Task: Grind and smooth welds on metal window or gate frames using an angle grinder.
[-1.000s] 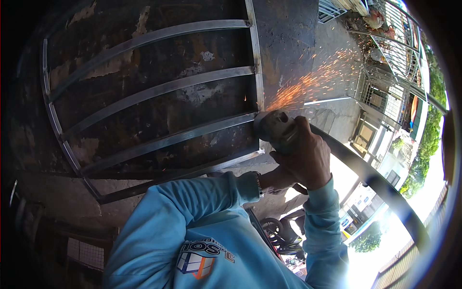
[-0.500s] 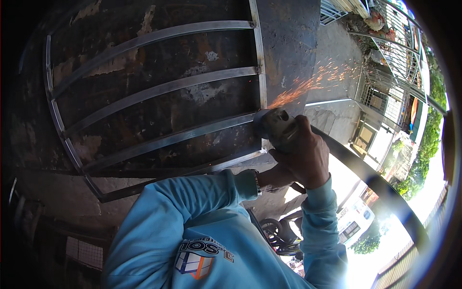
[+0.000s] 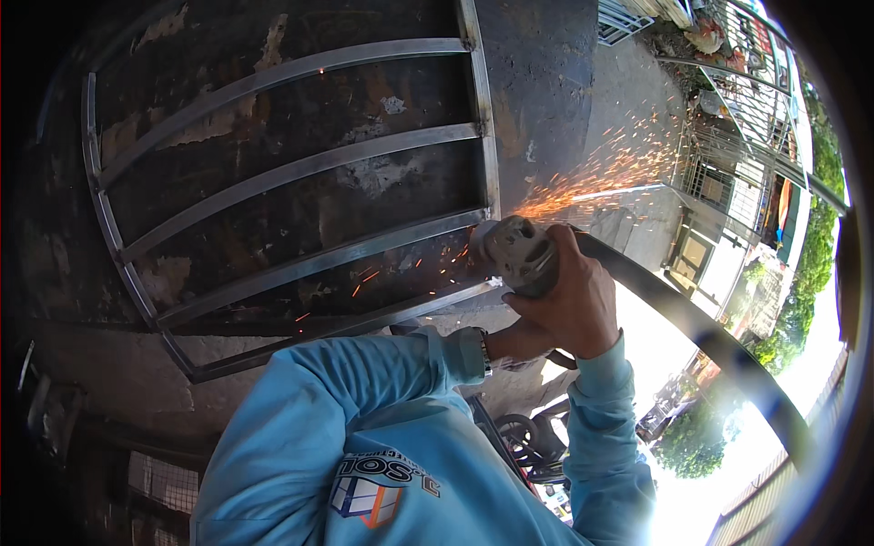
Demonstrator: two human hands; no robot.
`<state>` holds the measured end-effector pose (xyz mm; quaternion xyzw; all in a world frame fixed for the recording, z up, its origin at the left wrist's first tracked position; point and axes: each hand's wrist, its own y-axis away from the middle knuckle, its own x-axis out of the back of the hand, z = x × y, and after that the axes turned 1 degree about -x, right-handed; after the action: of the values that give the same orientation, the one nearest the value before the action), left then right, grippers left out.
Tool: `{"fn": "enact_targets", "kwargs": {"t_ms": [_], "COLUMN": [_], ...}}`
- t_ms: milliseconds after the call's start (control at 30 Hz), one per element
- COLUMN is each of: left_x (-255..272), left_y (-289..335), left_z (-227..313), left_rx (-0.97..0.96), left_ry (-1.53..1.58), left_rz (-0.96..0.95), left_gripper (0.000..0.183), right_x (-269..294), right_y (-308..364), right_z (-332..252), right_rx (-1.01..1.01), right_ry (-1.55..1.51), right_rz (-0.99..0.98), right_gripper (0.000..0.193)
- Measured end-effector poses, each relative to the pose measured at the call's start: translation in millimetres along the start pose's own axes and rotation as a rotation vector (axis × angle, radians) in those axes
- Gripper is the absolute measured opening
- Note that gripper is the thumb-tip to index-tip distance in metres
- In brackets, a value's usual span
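My right hand is wrapped round the head end of a grey angle grinder. Below it, my left hand, with a watch at the wrist, is closed at the grinder's rear body; most of its fingers are hidden behind the right hand. The grinder's disc side meets the right-hand bar of a welded frame of square metal tubes, near a corner joint; the exact contact is hidden. Orange sparks spray away to the upper right, and a few fly left over the frame.
The frame lies on a dark, stained metal-topped table. A dark curved bar runs down the right side. Metal racks stand at the far right, with more tubing at the top. A wheeled vehicle is below my arms.
The grinder has shifted slightly down along the bar, toward me, with both hands on it. The spark spray has grown wider and thicker, and sparks now also scatter left. The view has shifted slightly.
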<state>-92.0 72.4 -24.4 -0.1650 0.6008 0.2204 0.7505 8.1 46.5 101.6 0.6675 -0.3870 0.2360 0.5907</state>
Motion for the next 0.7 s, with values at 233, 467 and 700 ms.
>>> {"fn": "enact_targets", "kwargs": {"t_ms": [233,467,700], "left_x": [3,1,-1], "left_y": [0,2,2], "left_z": [-8,-18,8], "left_rx": [-0.087,-0.171,0.047], "left_ry": [-0.127,-0.249,-0.153], "left_rz": [0.019,0.029,0.148], "left_gripper": [0.063,0.064,0.072], "right_x": [-11,-6,-5], "right_y": [34,29,-1], "right_z": [-2,13,13], "right_rx": [-0.084,-0.137,-0.125], "right_ry": [-0.041,-0.064,-0.076], "right_rz": [0.002,0.112,0.055], "right_gripper": [0.073,0.074,0.071]}}
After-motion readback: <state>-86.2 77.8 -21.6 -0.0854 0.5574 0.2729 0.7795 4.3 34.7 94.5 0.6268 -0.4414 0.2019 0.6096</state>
